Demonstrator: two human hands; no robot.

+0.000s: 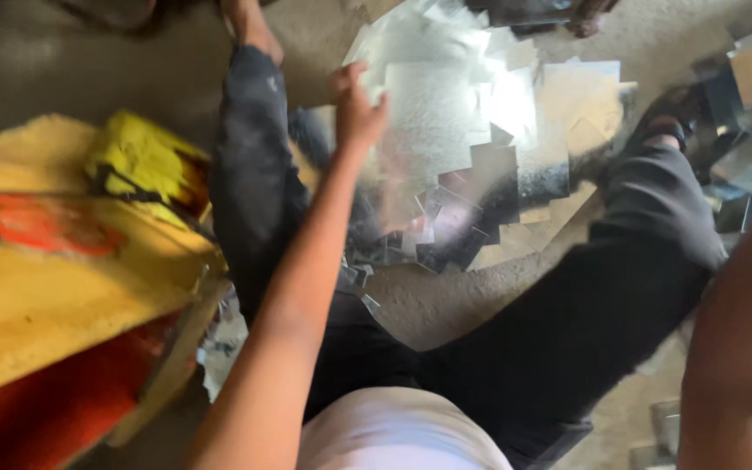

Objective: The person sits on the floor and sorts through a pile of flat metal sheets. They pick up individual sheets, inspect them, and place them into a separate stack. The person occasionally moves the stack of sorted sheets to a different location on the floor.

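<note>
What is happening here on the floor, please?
A person sits on the floor with legs in dark trousers spread apart. The left hand reaches forward to a pile of shiny metal sheets lying between the legs, at its left edge. The picture is blurred, so a grip cannot be confirmed. The right arm shows at the right edge, its hand out of view. A yellow and red object sits to the left.

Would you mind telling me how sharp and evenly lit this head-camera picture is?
Head view: motion blur smears the left hand and the yellow wooden stand; strong glare whitens the pile of metal sheets; the forearm at the right edge is out of focus.
</note>
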